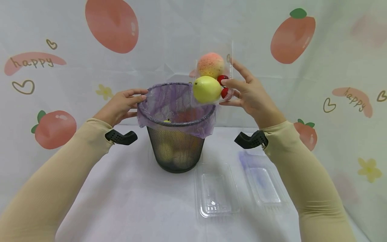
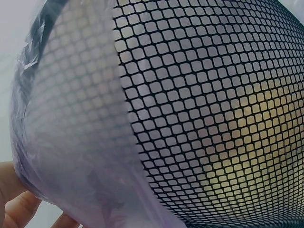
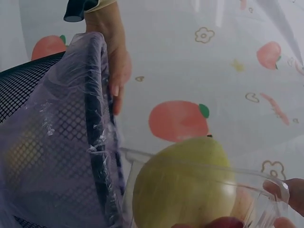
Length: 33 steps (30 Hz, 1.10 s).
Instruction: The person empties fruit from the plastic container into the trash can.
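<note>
My right hand grips a clear plastic container, held tilted over the right rim of a black mesh wastebasket. Inside it are a peach, a yellow-green pear and two small red cherries; in the right wrist view the pear lies close to the rim. A purple plastic bag lines the basket and folds over its edge. On the opposite side my left hand holds the lined rim. Yellowish fruit shows blurrily through the mesh.
Two more clear plastic containers lie on the white table: one in front of the basket to the right, another partly behind my right forearm. A white cloth printed with fruit hangs behind.
</note>
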Motion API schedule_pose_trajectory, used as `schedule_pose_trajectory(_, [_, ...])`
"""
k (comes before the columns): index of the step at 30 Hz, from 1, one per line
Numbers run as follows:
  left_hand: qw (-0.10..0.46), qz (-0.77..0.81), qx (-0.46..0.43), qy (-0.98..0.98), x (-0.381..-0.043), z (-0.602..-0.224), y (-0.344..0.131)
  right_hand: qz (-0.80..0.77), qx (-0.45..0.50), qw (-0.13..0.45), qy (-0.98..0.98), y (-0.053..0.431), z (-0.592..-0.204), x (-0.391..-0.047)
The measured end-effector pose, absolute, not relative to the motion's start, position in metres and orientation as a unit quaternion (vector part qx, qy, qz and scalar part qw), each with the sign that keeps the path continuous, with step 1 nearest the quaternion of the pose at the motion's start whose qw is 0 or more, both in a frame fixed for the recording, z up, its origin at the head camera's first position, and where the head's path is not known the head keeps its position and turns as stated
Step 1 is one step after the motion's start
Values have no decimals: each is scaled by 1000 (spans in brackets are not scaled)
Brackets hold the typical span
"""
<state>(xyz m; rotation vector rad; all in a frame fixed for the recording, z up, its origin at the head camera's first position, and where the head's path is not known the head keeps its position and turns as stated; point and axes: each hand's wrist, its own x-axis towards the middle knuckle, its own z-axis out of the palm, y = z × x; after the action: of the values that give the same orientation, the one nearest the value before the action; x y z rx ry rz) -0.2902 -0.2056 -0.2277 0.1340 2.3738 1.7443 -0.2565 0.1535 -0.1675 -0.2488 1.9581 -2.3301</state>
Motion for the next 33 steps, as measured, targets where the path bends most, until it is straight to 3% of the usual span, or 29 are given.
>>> schedule_pose_trajectory(33, [111,600,55,790,-288,-226,-207,-631,-109,-20,768,125,-168,-265])
